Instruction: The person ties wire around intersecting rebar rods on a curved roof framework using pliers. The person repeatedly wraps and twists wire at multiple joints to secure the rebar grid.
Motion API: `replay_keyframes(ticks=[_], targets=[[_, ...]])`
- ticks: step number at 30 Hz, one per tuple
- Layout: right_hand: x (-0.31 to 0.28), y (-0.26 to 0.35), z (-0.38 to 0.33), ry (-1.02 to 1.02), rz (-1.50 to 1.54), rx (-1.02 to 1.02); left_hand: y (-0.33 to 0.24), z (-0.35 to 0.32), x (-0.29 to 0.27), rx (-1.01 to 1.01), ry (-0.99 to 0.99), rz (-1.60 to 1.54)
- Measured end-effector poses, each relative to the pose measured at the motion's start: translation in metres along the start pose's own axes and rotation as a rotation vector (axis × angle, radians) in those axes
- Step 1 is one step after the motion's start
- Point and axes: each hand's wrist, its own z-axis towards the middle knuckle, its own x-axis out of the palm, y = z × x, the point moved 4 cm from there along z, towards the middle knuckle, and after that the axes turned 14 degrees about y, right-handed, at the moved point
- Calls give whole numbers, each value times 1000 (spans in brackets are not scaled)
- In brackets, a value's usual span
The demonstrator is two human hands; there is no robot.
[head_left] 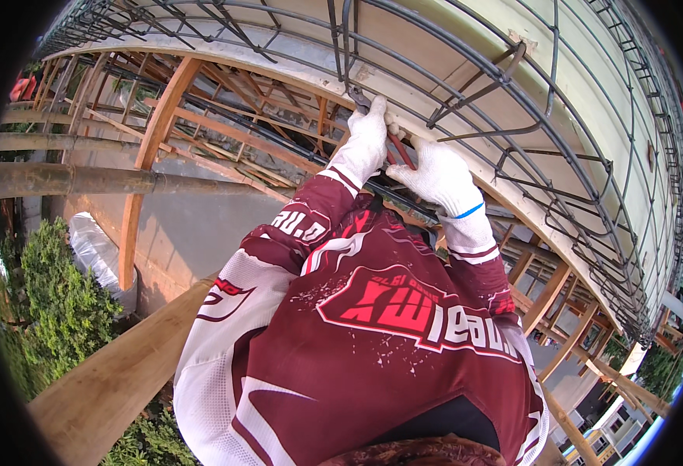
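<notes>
Both my hands wear white knitted gloves and meet at the edge of a steel rebar cage [505,78]. A pair of pincers with red handles [400,151] lies between them. Its dark metal head [359,98] sticks out past my left hand [367,138], near the foot of an upright bar. My left hand is closed round the tool close to that head, fingers partly hidden. Across the handle end, my right hand [437,172] is closed, with a blue band at its cuff. Whether the jaws grip anything is too small to tell.
The cage's long bars and stirrups run along a pale formwork panel [427,58]. Bamboo poles [69,180] and wooden props [159,116] stand to the left and below. A thick bamboo pole [124,369] crosses at lower left, by green bushes [62,303].
</notes>
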Motion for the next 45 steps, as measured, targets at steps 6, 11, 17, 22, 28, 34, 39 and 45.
replay_keyframes(ticks=[6,11,17,22,28,34,39,45], targets=[[44,-45,-15,-97,158,69,2,4,2,6,24,-107],[77,-91,-40,-245,392,43,8,11,5,-41,60,-254],[105,-85,-53,-110,1249,-96,6,7,7,-61,121,-258],[93,-93,-87,-27,880,-66,3,9,5,-69,175,-253],[59,-83,-99,-204,471,-35,4,10,1,-61,84,-249],[23,-32,-90,-533,-53,-28,1,1,6,0,-10,-92],[55,17,-10,-466,-192,65,2,1,14,-35,-109,-182],[71,2,38,-403,-167,205,-3,-2,13,-52,-96,12]])
